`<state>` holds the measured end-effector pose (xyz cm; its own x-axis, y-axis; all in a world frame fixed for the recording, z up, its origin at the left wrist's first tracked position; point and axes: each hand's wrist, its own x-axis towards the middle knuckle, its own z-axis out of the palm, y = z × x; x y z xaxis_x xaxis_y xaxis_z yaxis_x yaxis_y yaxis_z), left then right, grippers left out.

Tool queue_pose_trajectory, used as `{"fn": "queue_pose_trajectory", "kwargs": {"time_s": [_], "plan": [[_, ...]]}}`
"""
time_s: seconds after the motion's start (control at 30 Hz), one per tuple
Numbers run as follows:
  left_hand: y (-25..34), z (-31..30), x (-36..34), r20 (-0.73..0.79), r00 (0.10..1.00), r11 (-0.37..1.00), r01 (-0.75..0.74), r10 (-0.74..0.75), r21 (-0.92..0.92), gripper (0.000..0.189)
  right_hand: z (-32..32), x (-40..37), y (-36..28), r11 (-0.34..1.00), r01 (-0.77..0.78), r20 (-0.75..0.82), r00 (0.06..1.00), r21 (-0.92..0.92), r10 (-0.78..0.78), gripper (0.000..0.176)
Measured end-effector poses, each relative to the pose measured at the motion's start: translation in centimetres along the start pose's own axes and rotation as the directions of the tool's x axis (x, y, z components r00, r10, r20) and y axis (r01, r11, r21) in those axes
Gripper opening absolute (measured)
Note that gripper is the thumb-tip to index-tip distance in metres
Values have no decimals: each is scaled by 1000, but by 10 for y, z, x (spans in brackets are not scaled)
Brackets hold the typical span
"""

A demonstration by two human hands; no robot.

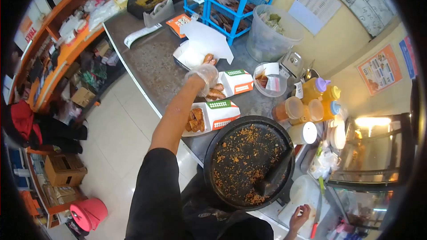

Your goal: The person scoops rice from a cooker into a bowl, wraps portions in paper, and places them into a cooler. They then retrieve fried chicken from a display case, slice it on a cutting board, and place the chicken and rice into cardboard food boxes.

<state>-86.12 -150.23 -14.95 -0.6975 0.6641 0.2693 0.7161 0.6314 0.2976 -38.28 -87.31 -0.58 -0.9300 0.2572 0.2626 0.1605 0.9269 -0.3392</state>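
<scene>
Just beyond the round black stone dish, rough and strewn with orange crumbs, the left hand, in a thin clear glove, bunches its fingers on golden fried pieces lying in a white-and-orange paper box. A second box, touching the dish's far rim, holds more. Right of the dish, the right hand rests loosely curled on a smooth white board, gripping nothing.

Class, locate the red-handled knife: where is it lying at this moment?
In the head view, the red-handled knife lies bottom right on the white cutting board, just beside the right hand, right of the round black tray.
</scene>
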Motion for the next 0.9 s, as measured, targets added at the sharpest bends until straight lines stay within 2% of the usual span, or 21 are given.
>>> {"fn": "queue_pose_trajectory", "kwargs": {"time_s": [0.07, 0.1, 0.13, 0.17, 0.2, 0.23, 0.27, 0.3, 0.33, 0.37, 0.4, 0.43, 0.47, 0.5, 0.57, 0.63, 0.9], "plan": [[-34, 22, -14, -125, 960, 949, -270, 252, -164, 27, 7, -14, 4, 997, 48, -10, 999, -53, -48, 8], [14, -11, 8, -78, 954, 937, -299, 290, -178, 27, -1, -9, -17, 997, 42, -20, 999, -72, -43, 8], [53, -60, 12, 337, 938, 986, -129, 86, 107, 30, -7, -11, -35, 998, 1, -31, 1000, -66, -3, 8], [96, -109, 27, 598, 768, 898, -70, -230, 435, 36, -14, -12, -54, 994, -107, -59, 993, -6, 106, 7], [141, -152, 28, 312, 919, 750, -26, -243, 661, 31, -20, -19, -64, 976, -210, -76, 974, 50, 214, 6], [133, -148, 27, 327, 920, 760, -50, -218, 648, 31, -23, -30, -67, 971, -237, -80, 968, 37, 239, 6], [119, -145, 25, 301, 913, 906, 143, -276, 398, 35, -24, -42, -69, 962, -273, -87, 958, 16, 274, 6], [106, -139, 27, 305, 891, 941, 322, -338, 104, 38, -24, -54, -74, 950, -314, -95, 945, -4, 312, 6], [114, -124, 20, -34, 996, 876, 90, -84, 474, 47, -24, -67, -80, 938, -348, -97, 934, -15, 345, 6], [113, -116, 16, -12, 998, 887, 57, -58, 458, 47, -23, -79, -86, 920, -393, -103, 915, -11, 389, 6], [112, -117, 16, 196, 979, 925, -22, -57, 380, 48, -19, -86, -97, 902, -433, -113, 896, -7, 429, 6], [114, -123, 18, 396, 917, 956, -78, -42, 282, 49, -14, -92, -111, 889, -456, -115, 885, -27, 451, 6], [117, -129, 20, 505, 847, 969, 44, -166, 244, 45, -7, -95, -124, 863, -505, -133, 856, -9, 499, 6], [114, -133, 21, 516, 843, 975, 42, -152, 219, 45, -1, -95, -135, 837, -547, -151, 827, 10, 542, 6], [104, -138, 23, 500, 866, 998, -12, -22, 66, 43, 9, -89, -167, 858, -514, -117, 851, 10, 511, 5], [95, -129, 22, 526, 849, 995, -11, -42, 97, 44, 14, -81, -194, 888, -460, -108, 883, -1, 458, 6], [70, -86, 18, 394, 909, 987, -94, 138, -129, 41, 19, -92, -237, 846, -533, -212, 830, -33, 515, 5]]}}
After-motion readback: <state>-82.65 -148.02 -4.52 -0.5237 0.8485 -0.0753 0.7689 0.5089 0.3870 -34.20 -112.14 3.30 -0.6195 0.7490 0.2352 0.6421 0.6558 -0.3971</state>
